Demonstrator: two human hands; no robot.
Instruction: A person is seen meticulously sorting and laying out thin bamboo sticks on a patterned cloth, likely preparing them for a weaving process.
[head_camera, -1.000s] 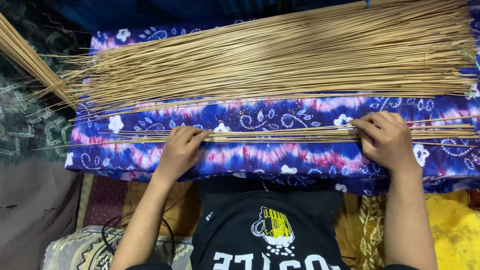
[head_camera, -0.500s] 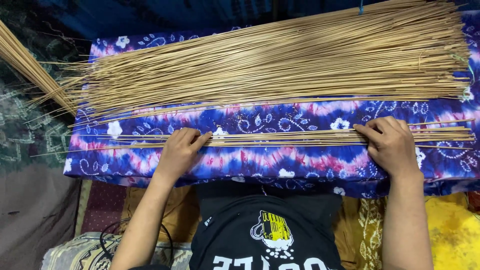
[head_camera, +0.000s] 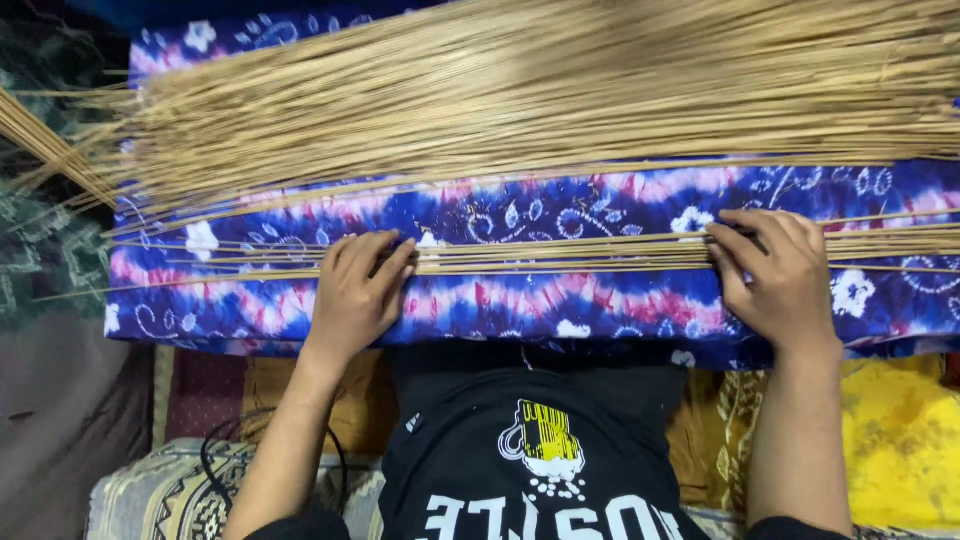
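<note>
A small row of thin sticks (head_camera: 560, 258) lies lengthwise across a blue and pink patterned cloth (head_camera: 560, 310) covering the raised surface. The left hand (head_camera: 358, 292) and right hand (head_camera: 778, 275) rest palm-down, well apart, fingertips pressing the row's two ends; neither hand is clamped around anything. This hold appears to keep the sticks parallel and flat. The large stick pile (head_camera: 540, 90) lies at 12 o'clock from both hands, apart from the row.

- Left hand (head_camera: 355, 295): palm down, fingers together, extended forward, fingertips slightly curled.
- Right hand (head_camera: 775, 275): palm down, fingers bent, angled inward toward the left.
- Both forearms: bare, extended forward, well apart, roughly parallel.
</note>
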